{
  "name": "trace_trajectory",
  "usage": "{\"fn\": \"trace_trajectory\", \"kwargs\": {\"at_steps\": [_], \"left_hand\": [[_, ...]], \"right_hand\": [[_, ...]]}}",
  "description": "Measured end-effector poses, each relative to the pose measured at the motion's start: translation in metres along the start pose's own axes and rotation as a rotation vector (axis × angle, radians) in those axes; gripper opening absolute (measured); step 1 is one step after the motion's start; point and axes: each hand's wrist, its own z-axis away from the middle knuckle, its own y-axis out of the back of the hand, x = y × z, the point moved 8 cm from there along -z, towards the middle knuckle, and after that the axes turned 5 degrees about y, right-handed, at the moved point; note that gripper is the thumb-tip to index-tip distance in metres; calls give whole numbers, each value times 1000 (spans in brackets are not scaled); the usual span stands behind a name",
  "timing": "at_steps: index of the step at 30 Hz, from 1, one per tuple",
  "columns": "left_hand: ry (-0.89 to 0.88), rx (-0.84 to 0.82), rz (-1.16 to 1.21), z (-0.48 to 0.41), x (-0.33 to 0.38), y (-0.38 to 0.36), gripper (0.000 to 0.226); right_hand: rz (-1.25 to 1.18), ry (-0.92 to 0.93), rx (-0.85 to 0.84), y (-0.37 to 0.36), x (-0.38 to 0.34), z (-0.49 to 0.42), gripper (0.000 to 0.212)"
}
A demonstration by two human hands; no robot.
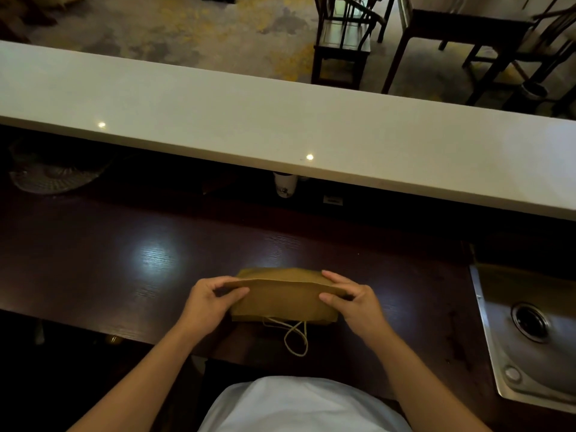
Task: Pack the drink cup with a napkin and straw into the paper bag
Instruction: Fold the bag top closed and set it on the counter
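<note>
Both hands grip one folded brown paper bag [282,302] on the dark tabletop [124,260]: the left hand [208,302] pinches its left end, thumb on top and fingers curled behind; the right hand [353,299] pinches the right end the same way. The bag lies flat between them, and one twine handle loop [296,338] trails toward the person. Ahead of the hands, one white cup [285,183] stands in shadow, its top hidden under the pale raised counter [280,126]. Right of the right hand, one steel sink [530,332] is cut off by the frame edge.
</note>
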Motion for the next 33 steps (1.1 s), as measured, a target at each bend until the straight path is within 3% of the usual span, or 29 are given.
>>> {"fn": "trace_trajectory", "kwargs": {"at_steps": [5, 7, 11, 13, 14, 17, 21, 24, 25, 29, 33], "left_hand": [[73, 3, 43, -3, -8, -5, 29], [97, 15, 73, -6, -9, -4, 21], [95, -32, 73, -10, -3, -8, 29], [122, -51, 87, -11, -5, -12, 18], [132, -61, 101, -11, -6, -14, 21], [190, -90, 157, -9, -11, -21, 58], [252, -112, 193, -9, -20, -28, 62], [302, -117, 225, -10, -26, -30, 101], [297, -112, 244, -11, -22, -31, 100], [282, -40, 249, -15, -1, -30, 57], [272, 17, 238, -23, 17, -27, 68]], "right_hand": [[10, -39, 38, 4, 9, -3, 24], [-20, -47, 69, 6, 10, -5, 29], [-75, -69, 71, 5, 15, -7, 40], [-75, -80, 67, 6, 17, -8, 39], [-76, -83, 63, 7, 18, -8, 38], [-101, -115, 1, 6, 23, -6, 53], [-154, -216, -128, -10, 32, -3, 71], [-170, -252, -156, -15, 32, -6, 74], [-170, -252, -160, -15, 31, -7, 73], [-160, -242, -149, -12, 24, -14, 66], [-161, -238, -141, -8, 13, -19, 59]]}}
